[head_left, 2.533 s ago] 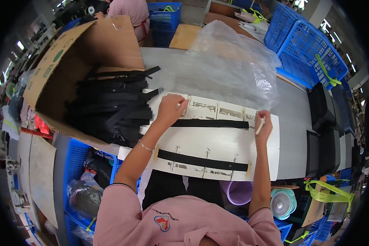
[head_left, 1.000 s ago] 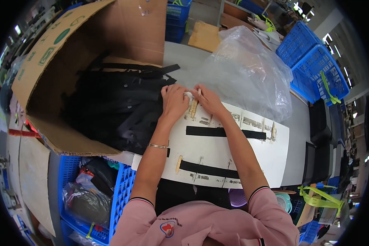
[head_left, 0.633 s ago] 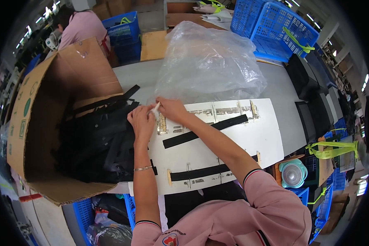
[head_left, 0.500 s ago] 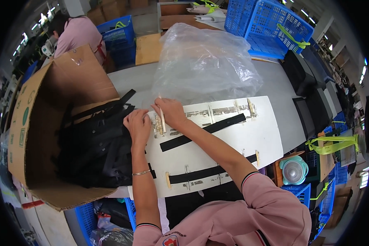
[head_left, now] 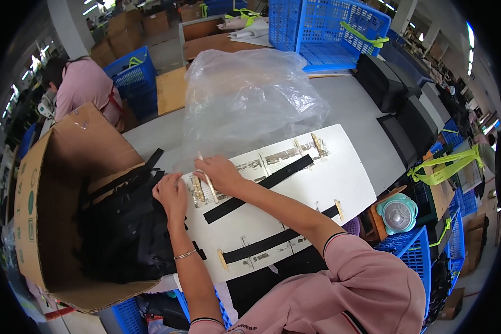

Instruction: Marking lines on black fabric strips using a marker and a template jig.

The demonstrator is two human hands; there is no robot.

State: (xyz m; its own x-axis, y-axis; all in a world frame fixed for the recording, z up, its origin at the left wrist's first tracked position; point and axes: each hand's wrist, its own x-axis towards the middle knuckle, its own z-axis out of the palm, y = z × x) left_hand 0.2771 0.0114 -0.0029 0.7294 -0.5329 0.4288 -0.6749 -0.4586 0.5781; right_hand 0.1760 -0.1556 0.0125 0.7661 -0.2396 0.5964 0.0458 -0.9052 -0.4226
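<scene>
A slim pale pen-like stick (head_left: 207,179) stands in my right hand (head_left: 221,173), its fingers closed around it above the upper left part of a white board (head_left: 339,172). My left hand (head_left: 171,196) is closed at the board's left edge, beside a heap of black strips (head_left: 122,222); what its fingers pinch, if anything, is hidden. One black strip (head_left: 259,189) lies slantwise across the board below my right hand. Another black strip (head_left: 275,243) runs along the near edge between tan tape marks. Worn grey and tan tape patches (head_left: 250,167) line the far edge.
On the left, an open cardboard box (head_left: 36,222) lies around the black heap. A clear plastic bag (head_left: 250,89) covers the grey table (head_left: 350,106) beyond the board. Blue crates (head_left: 328,33), black cases (head_left: 384,83) and a small teal fan (head_left: 397,214) surround the table. Another person (head_left: 89,89) sits far left.
The view has shifted, so the board and table sit further left in it. Both hands stay at the board's upper left, and the stick in my right hand leans more.
</scene>
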